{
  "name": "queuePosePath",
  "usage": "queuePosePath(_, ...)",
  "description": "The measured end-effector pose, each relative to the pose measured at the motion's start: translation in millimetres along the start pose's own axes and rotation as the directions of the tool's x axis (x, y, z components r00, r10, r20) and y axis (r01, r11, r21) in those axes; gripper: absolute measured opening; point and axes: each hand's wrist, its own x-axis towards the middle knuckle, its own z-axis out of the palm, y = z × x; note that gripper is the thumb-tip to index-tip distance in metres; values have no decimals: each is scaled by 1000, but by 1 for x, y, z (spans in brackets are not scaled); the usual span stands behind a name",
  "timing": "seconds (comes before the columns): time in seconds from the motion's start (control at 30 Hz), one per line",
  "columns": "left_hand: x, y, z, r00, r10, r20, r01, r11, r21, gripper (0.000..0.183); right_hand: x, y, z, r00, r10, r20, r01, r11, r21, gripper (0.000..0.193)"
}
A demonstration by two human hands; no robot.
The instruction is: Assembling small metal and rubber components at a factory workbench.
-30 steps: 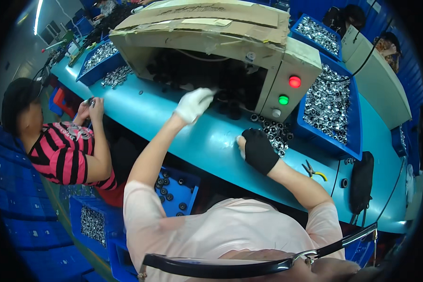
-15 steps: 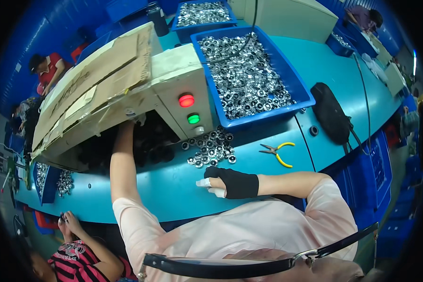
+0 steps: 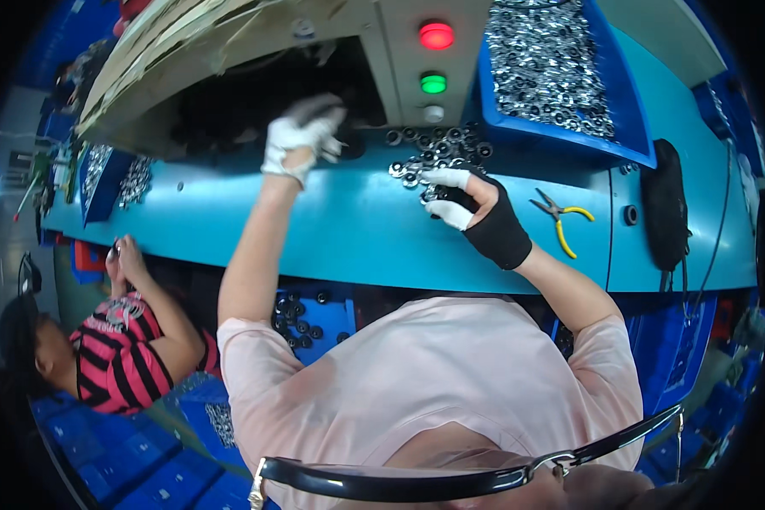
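Note:
My left hand point(image 3: 303, 140), in a white glove with dark fingertips, is in front of the dark opening of a pale box-shaped machine point(image 3: 336, 51). Its fingers are smeared by motion, so any held thing cannot be made out. My right hand point(image 3: 490, 219) wears a black fingerless glove, with white coverings on the thumb and index finger. Thumb and index finger are apart at the near edge of a pile of small round metal parts with black centres point(image 3: 440, 151). Some parts lie between these fingertips; none is clearly gripped.
Yellow-handled pliers point(image 3: 564, 223), a black ring point(image 3: 630, 215) and a black pouch point(image 3: 665, 204) lie to the right. A large blue bin point(image 3: 633, 140) of metal parts stands behind. The machine has red and green lamps point(image 3: 433, 83). At left sits a co-worker in a striped shirt point(image 3: 127, 357).
My left hand has come out of the machine's opening toward me. My right hand has moved forward to the pile, its thumb and index finger now apart. The view has shifted downward.

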Motion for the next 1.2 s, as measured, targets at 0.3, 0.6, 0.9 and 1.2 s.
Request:
queuePosePath(0.3, -102, -39, 40, 929, -26, 369, 192, 886, -422, 51, -9, 10, 16, 992, -102, -74, 87, 979, -183, 31)
queuePosePath(0.6, -108, -36, 46, 917, -21, 397, 204, 882, -424, 52, -13, 0, 14, 997, -66, -32, 60, 984, -169, 33)
queuePosePath(0.9, -109, -36, 50, 930, -1, 367, 180, 872, -456, 51, -18, 4, 12, 995, -77, -71, 59, 973, -222, 33)
queuePosePath(1.2, -110, -37, 56, 915, 57, 399, 125, 901, -415, 49, -11, 6, 11, 930, -366, -28, 329, 866, -375, 37)
